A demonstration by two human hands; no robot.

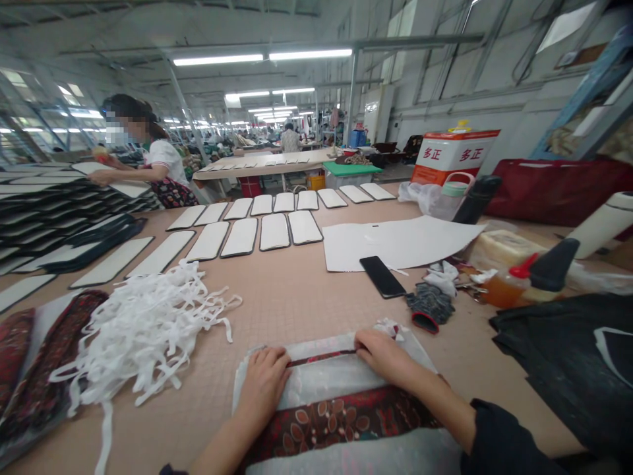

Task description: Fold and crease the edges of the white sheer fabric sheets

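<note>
Both my hands rest on a white-lined fabric piece (326,376) with a dark red floral face (336,422) on the tan work table (297,310). My left hand (264,382) and my right hand (380,356) grip its folded edge from either side. Between them runs a narrow folded strip of the patterned cloth (321,358). A tangled heap of white tape (143,330) lies to the left of my left hand. Nearest my right hand are a black smartphone (382,277) and a grey-and-red work glove (430,305).
Rows of white black-edged panels (242,236) cover the table ahead. Black cloth (558,356) lies at right, near small bottles (509,287) and a white sheet (395,243). A co-worker (148,148) handles stacked panels (49,204) at far left. A red-and-white container (452,157) stands behind.
</note>
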